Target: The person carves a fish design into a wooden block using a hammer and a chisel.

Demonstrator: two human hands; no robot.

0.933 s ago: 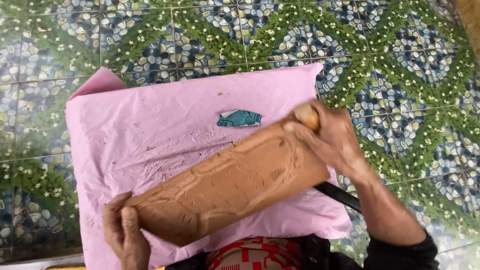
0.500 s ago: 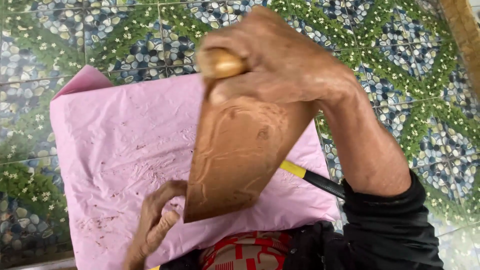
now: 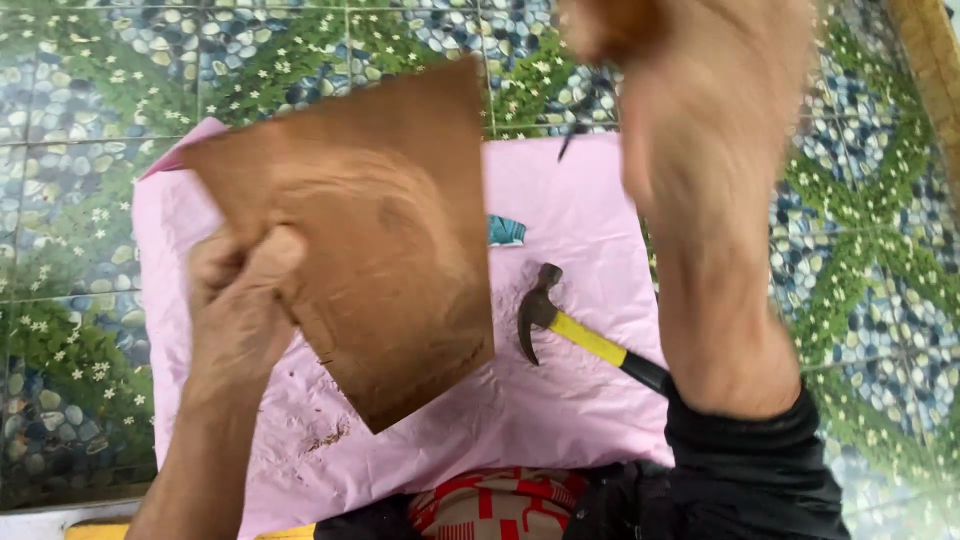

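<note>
My left hand (image 3: 240,300) grips the left edge of a flat brown carved wooden board (image 3: 370,240), held up above a pink plastic sheet (image 3: 560,400). My right hand (image 3: 710,120) is raised close to the camera and blurred at the upper right; its fist seems closed round a rounded wooden handle (image 3: 610,25), and a thin dark tip (image 3: 568,145) shows below it. A claw hammer (image 3: 560,325) with a yellow and black handle lies on the sheet right of the board. A small teal scrap (image 3: 505,232) lies just past the board's right edge.
The sheet is spread on a floor of blue-and-green pebble-pattern tiles (image 3: 80,150). Brown dust and chips (image 3: 320,435) speckle the sheet near me. Red patterned cloth (image 3: 490,505) shows at the bottom edge. A wooden strip (image 3: 935,70) runs along the upper right.
The board has swung from the right hand's side up into the left hand, which now grips it. The right hand let go of the board and rose toward the camera. The hammer is now uncovered.
</note>
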